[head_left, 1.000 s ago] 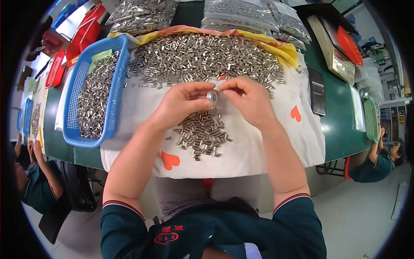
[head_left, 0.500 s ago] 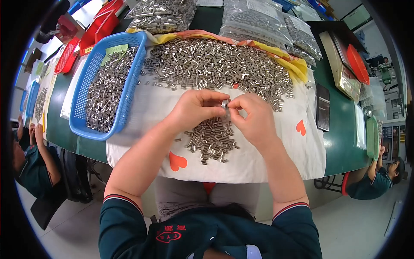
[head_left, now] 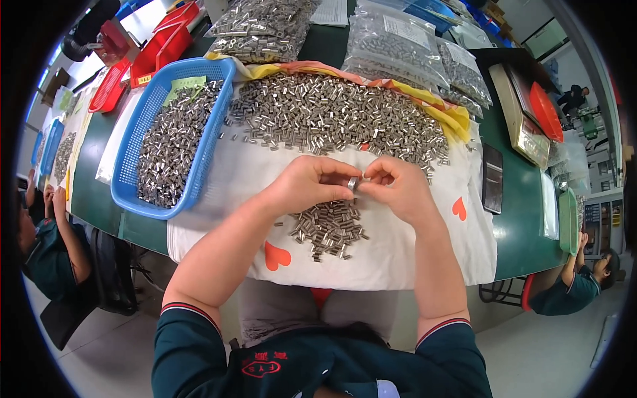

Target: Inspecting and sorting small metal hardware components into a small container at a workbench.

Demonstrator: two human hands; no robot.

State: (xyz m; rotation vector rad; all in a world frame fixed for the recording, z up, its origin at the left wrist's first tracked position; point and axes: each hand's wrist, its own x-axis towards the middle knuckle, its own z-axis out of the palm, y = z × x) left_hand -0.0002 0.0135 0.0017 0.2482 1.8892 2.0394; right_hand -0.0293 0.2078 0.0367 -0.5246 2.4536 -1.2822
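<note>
Well beyond the left hand (head_left: 312, 186), a clear plastic bag (head_left: 262, 30) of small metal sleeves lies at the tabletop's far edge. Beyond the right hand (head_left: 398, 189) lie more such clear bags (head_left: 405, 50), one bearing a white rectangular label (head_left: 406, 30). A green paper slip (head_left: 184, 85) rests in the blue basket (head_left: 206, 149), far left of the left hand.

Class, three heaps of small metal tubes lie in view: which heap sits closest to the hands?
The small heap on the white cloth, directly beneath both hands. The big heap lies farther back; the third fills the blue basket.
</note>
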